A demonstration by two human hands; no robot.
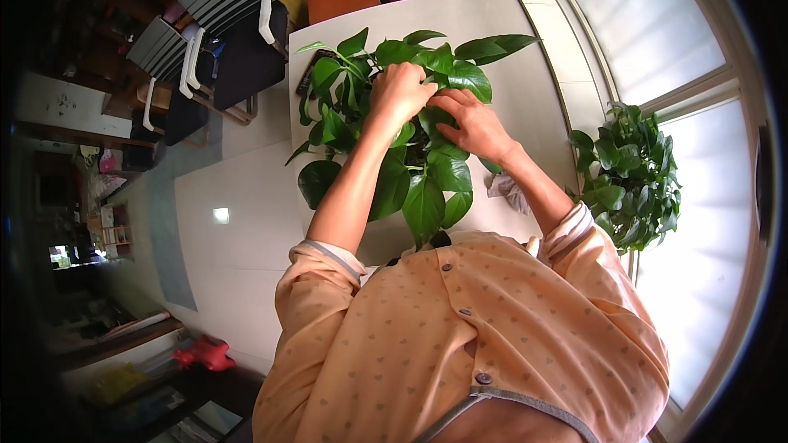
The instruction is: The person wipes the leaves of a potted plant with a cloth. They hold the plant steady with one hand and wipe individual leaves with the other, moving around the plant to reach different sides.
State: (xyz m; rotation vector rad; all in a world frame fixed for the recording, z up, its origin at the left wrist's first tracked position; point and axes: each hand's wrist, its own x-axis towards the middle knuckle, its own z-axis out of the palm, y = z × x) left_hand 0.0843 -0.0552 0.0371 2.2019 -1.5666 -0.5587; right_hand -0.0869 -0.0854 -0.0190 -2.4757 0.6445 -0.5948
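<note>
A leafy green potted plant [427,197] spreads over a pale table [460,12], with its pot hidden under the leaves. My left hand [398,94] is in the upper middle of the foliage, fingers curled closed on something too hidden to make out. Just to its right, my right hand [472,127] rests among the leaves with bent fingers and thumb apart, its fingertips close to my left hand. A dark flat object [303,82] is partly covered at the table's left edge. A crumpled grey cloth [509,193] lies right of the plant.
A second leafy plant [624,172] stands by the frosted glass doors [698,279] at right. Grey chairs with black seats [242,57] are at upper left, an orange wooden chair [341,4] beyond the table. A red object [201,353] is on the lower left.
</note>
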